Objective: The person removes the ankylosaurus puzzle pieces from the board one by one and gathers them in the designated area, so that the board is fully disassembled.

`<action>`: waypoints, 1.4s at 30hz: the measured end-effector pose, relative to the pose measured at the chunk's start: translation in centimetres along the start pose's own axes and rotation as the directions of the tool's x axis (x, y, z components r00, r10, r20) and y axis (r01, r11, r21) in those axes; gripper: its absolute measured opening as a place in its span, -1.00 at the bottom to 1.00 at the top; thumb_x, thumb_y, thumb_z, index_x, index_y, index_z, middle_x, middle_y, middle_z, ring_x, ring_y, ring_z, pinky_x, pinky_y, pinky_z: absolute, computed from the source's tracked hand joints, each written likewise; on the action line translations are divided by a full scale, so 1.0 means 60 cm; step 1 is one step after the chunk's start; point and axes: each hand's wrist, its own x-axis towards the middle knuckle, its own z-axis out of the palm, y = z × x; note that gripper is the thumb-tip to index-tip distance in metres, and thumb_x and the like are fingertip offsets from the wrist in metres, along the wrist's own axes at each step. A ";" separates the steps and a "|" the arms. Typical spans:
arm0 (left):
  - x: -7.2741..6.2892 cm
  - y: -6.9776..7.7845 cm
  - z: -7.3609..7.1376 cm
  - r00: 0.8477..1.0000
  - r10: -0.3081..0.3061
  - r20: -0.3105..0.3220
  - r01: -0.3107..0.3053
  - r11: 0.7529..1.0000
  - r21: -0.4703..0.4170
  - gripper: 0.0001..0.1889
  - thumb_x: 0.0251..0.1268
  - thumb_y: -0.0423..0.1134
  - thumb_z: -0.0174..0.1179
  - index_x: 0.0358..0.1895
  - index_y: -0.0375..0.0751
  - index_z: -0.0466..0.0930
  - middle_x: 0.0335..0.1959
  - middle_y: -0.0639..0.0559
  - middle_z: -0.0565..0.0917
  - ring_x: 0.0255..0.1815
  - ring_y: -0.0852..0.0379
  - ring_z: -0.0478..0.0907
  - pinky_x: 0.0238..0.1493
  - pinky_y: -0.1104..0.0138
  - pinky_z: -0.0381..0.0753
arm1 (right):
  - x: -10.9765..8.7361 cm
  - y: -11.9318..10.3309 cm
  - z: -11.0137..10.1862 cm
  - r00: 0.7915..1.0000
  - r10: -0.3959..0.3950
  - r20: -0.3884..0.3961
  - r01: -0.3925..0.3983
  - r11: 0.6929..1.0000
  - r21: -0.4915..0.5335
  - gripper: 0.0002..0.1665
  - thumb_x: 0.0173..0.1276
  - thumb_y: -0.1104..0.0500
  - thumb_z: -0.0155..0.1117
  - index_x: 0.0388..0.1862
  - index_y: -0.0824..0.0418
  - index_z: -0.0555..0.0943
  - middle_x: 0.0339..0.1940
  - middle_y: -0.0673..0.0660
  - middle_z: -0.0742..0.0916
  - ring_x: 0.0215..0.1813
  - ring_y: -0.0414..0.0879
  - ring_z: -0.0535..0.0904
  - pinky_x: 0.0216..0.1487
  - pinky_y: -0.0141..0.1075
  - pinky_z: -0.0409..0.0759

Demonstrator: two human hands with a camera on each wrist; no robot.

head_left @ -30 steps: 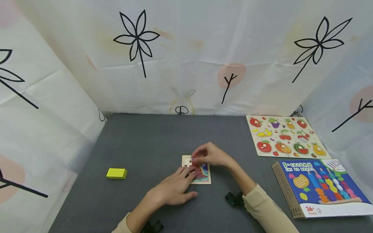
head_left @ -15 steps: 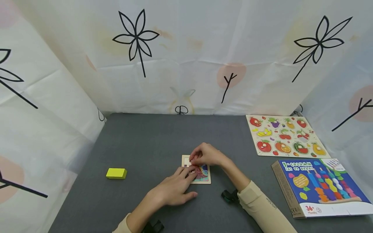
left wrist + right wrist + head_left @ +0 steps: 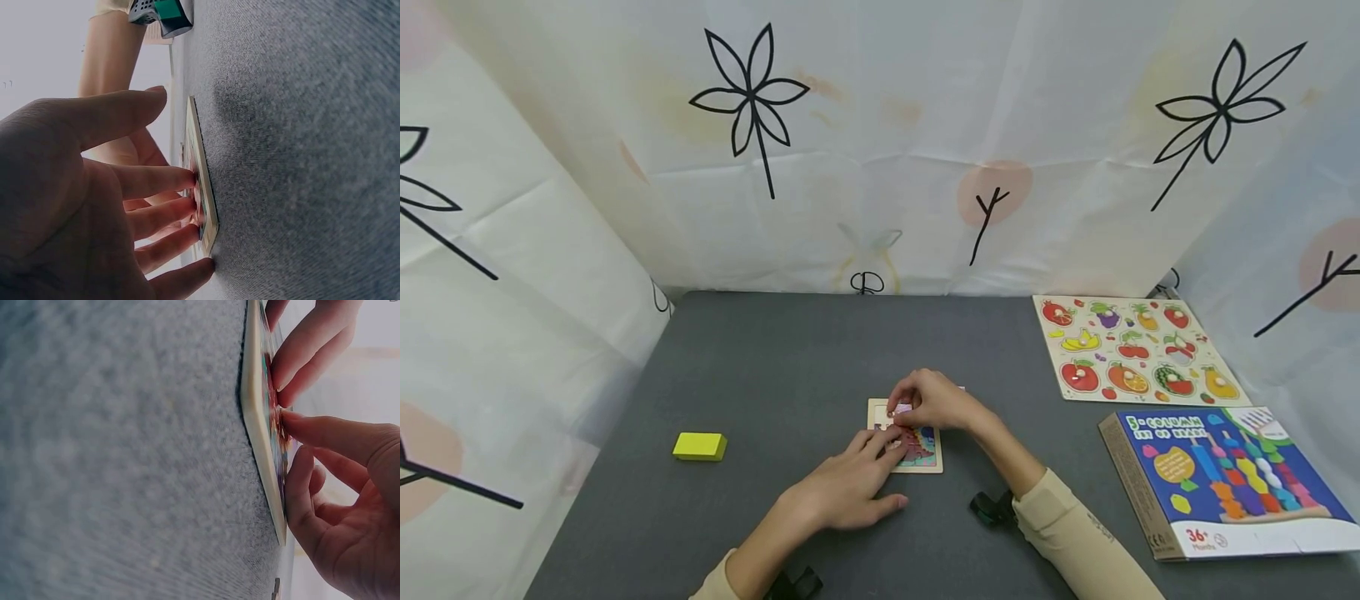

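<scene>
**Both hands on the little jigsaw**

My left hand (image 3: 850,483) lies flat-ish on the table with the fingers stretched out, and the fingertips (image 3: 187,212) press down on the near left part of the small puzzle board (image 3: 929,463). It isn't gripping anything, just holding the board down. My right hand (image 3: 934,400) comes in from the right with the fingers curled, and it's pinching a pale pink puzzle piece (image 3: 902,408) right over the top left area of the board. From the right wrist view my fingertips (image 3: 294,419) are touching the picture side of the board, but I can't tell from there if the piece is seated or only resting on top.

The board itself sits flat around the middle of the grey table (image 3: 775,367), slightly toward me. It has a light wooden frame and a colourful picture, mostly hidden under my fingers.

Other stuff around: a yellow block (image 3: 700,446) well off to the left, a fruit peg puzzle (image 3: 1135,350) at the far right, and a blue bead toy box (image 3: 1225,483) lying nearer me on the right. White sheets with black leaf drawings (image 3: 752,100) hang behind and at the sides.
</scene>
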 end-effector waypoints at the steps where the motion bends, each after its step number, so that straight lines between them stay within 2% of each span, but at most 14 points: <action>1: -0.001 0.000 0.000 1.000 0.001 0.000 -0.001 1.000 -0.001 -0.23 0.61 0.16 0.22 0.71 -0.07 0.28 0.79 0.05 0.15 0.71 -0.04 0.19 0.22 -0.11 0.72 | -0.001 0.000 0.001 1.000 0.000 -0.006 0.000 1.000 -0.009 -0.93 0.42 0.26 0.52 -0.15 0.18 0.85 -0.27 0.09 0.76 -0.33 -0.26 0.58 -0.23 -0.45 0.55; 6: -0.003 0.002 -0.001 1.000 0.008 -0.002 -0.008 1.000 0.006 -0.23 0.61 0.16 0.23 0.71 -0.09 0.28 0.79 0.05 0.16 0.71 -0.03 0.19 0.22 -0.10 0.73 | -0.010 0.000 0.000 1.000 -0.015 -0.016 0.015 0.999 -0.029 -0.92 0.45 0.23 0.51 -0.12 0.14 0.86 -0.04 0.15 0.77 -0.14 -0.22 0.64 -0.03 -0.39 0.62; 14: -0.003 0.002 0.000 1.000 0.013 -0.014 -0.013 1.000 -0.007 -0.24 0.61 0.14 0.24 0.71 -0.09 0.28 0.78 0.05 0.17 0.73 -0.06 0.18 0.22 -0.10 0.73 | -0.018 0.005 -0.004 0.998 -0.044 -0.039 0.043 0.999 -0.005 -0.82 0.46 0.28 0.48 0.00 0.18 0.82 -0.17 0.11 0.82 -0.27 -0.29 0.58 -0.17 -0.41 0.58; 21: -0.003 0.003 0.001 1.000 0.004 -0.008 -0.004 1.000 -0.007 -0.23 0.61 0.15 0.23 0.72 -0.08 0.27 0.79 0.05 0.16 0.72 -0.06 0.19 0.25 -0.12 0.72 | -0.023 0.005 -0.009 0.998 -0.057 -0.037 0.059 0.997 0.047 -0.81 0.47 0.30 0.47 0.02 0.23 0.83 -0.08 0.15 0.86 -0.13 -0.22 0.71 -0.03 -0.36 0.69; 32: -0.001 0.000 0.004 1.000 0.011 -0.018 -0.011 1.000 -0.003 -0.24 0.61 0.15 0.23 0.71 -0.06 0.29 0.78 0.08 0.16 0.71 -0.04 0.20 0.21 -0.09 0.74 | -0.028 0.011 -0.015 0.998 -0.057 -0.008 0.057 0.988 0.142 -0.79 0.51 0.30 0.43 0.07 0.26 0.80 -0.01 0.21 0.87 -0.07 -0.13 0.79 -0.02 -0.36 0.72; 36: -0.001 0.001 0.003 1.000 0.005 -0.016 -0.005 1.000 -0.008 -0.25 0.61 0.15 0.23 0.71 -0.04 0.29 0.78 0.10 0.16 0.72 -0.04 0.19 0.24 -0.10 0.72 | -0.038 0.013 -0.024 0.999 -0.054 -0.006 0.054 0.978 0.199 -0.76 0.51 0.31 0.43 0.10 0.30 0.79 0.04 0.26 0.86 -0.04 -0.06 0.80 0.00 -0.34 0.74; 42: -0.001 0.001 0.002 1.000 -0.001 -0.012 0.001 1.000 -0.017 -0.25 0.62 0.15 0.22 0.71 -0.05 0.29 0.79 0.08 0.15 0.72 -0.04 0.19 0.29 -0.09 0.70 | -0.059 0.026 -0.041 0.999 -0.038 -0.009 0.039 0.963 0.266 -0.73 0.49 0.32 0.44 0.12 0.36 0.77 0.08 0.33 0.84 -0.07 -0.09 0.80 -0.08 -0.38 0.74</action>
